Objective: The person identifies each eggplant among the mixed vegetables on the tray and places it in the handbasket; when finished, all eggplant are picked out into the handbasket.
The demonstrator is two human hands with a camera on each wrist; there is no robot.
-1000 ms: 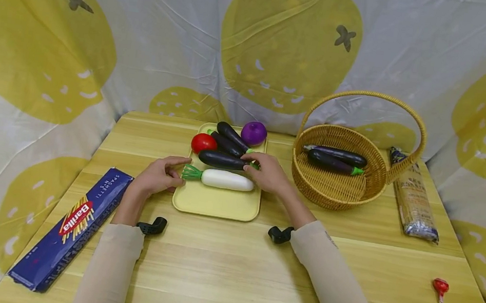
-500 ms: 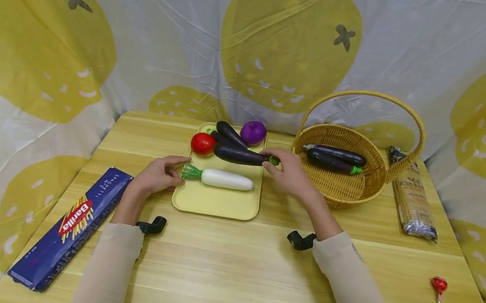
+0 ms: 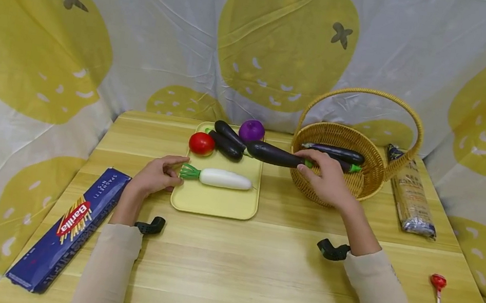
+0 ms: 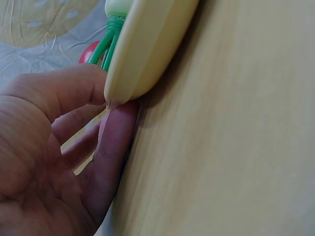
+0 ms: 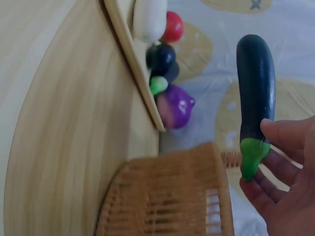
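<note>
My right hand (image 3: 325, 178) grips an eggplant (image 3: 275, 154) by its green-capped end, in the air between tray and basket. In the right wrist view the eggplant (image 5: 257, 83) points away from the fingers. My left hand (image 3: 156, 175) pinches the left rim of the yellow tray (image 3: 212, 206), beside the leaves of a white radish (image 3: 226, 179). The left wrist view shows the fingers at the tray's edge (image 4: 152, 54). Also on the tray are a tomato (image 3: 201, 143), two eggplants (image 3: 226, 146) and a purple round vegetable (image 3: 251, 131). Two more eggplants (image 3: 336, 153) lie in the wicker basket (image 3: 312, 189), one partly hidden by the hand.
The basket's tall handle (image 3: 368, 91) arches over it. A bag of pasta (image 3: 413, 199) lies to its right, a red lollipop (image 3: 438, 283) nearer the front. At left lies a blue spaghetti box (image 3: 68, 230). A lemon-print cloth (image 3: 287, 38) hangs behind the table.
The right hand has lifted the front eggplant off the tray and carried it rightward to the basket's near left side. The left hand has stayed at the tray's rim.
</note>
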